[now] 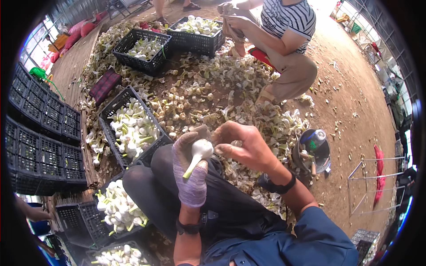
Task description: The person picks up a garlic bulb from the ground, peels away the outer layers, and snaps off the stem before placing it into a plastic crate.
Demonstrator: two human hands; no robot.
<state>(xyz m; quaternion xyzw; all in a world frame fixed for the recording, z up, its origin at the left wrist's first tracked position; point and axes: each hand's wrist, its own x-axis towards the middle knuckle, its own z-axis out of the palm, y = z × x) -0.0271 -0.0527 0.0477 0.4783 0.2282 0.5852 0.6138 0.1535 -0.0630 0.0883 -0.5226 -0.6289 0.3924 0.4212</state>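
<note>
My left hand (190,184), in a pale purplish glove, is closed around a white garlic bulb (202,150). The bulb's short green stem points down toward my wrist. Close at the bulb's right side is my bare right hand (249,145), its thumb and fingers curved and apart with nothing visible between them. Whether its fingertips touch the bulb I cannot tell. Both hands are above my dark-trousered legs. To the left of my knees, a black plastic crate (116,105) holds trimmed garlic bulbs with short stems.
Garlic peelings (191,99) litter the ground ahead. Across from me crouches another person (288,40), near two garlic-filled crates (195,44). Stacked black crates (42,155) stand at left, more garlic (122,206) by my left leg. A dark bucket (298,153) sits at right.
</note>
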